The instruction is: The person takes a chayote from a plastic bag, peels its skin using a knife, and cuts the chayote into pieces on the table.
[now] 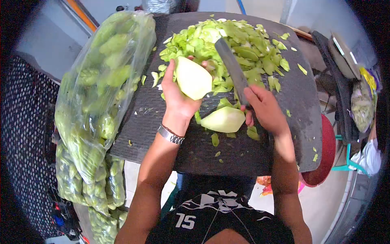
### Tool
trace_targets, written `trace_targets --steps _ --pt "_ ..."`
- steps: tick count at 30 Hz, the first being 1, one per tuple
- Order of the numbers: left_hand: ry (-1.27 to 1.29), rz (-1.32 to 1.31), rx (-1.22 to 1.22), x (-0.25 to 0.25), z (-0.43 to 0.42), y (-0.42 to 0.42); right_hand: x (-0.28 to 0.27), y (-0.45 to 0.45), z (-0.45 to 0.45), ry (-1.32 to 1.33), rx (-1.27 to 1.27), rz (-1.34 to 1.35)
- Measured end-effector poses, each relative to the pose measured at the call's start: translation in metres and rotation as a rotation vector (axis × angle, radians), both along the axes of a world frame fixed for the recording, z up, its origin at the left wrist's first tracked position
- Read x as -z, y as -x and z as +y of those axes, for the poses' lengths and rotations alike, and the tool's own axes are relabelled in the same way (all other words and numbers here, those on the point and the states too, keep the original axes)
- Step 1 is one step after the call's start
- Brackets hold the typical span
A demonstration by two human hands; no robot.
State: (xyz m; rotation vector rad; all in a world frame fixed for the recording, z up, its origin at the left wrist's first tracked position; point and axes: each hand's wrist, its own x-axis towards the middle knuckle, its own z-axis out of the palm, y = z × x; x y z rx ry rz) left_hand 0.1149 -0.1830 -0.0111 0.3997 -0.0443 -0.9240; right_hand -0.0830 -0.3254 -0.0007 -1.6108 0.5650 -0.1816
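Observation:
A pale, peeled chayote (193, 78) rests in my left hand (178, 95), with the fingers wrapped round its far side. My right hand (264, 109) grips a knife (232, 67); its broad dark blade points up and away to the left, apart from the held chayote. Just below the blade, a second peeled chayote (223, 120) lies on the dark table (154, 134), close to my right fingertips. Beyond both hands spreads a heap of green peelings (243, 53), with loose bits scattered round it. The knife's handle is mostly hidden in my right hand.
A large clear plastic bag of green chayotes (105, 77) lies along the table's left side. More filled bags (85, 179) are stacked below it. A red tub (323, 162) stands under the right edge, near a teal stool (345, 158).

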Motion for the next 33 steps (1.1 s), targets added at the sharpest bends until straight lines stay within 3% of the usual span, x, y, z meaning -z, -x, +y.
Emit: trace_targets --steps 2,8,14,21,26,33 --pt "0.02 0.078 -0.001 0.001 0.004 -0.003 -0.003 -0.001 0.009 0.002 -0.02 -0.042" --pt "-0.189 -0.084 -0.22 -0.003 0.006 -0.01 -0.028 0.003 0.045 0.137 -0.067 0.033" --pt "-0.223 -0.141 -0.295 -0.005 0.007 -0.02 -0.028 0.001 0.046 0.214 -0.183 0.126" --pt "-0.222 -0.161 -0.293 -0.008 0.011 -0.022 -0.028 -0.001 0.05 0.222 -0.205 0.151" --pt "-0.28 -0.25 -0.26 -0.006 0.009 -0.017 -0.015 -0.004 0.056 0.287 -0.172 0.007" --pt "-0.135 -0.169 -0.213 -0.001 0.014 -0.03 -0.012 -0.003 0.059 0.253 -0.23 0.024"
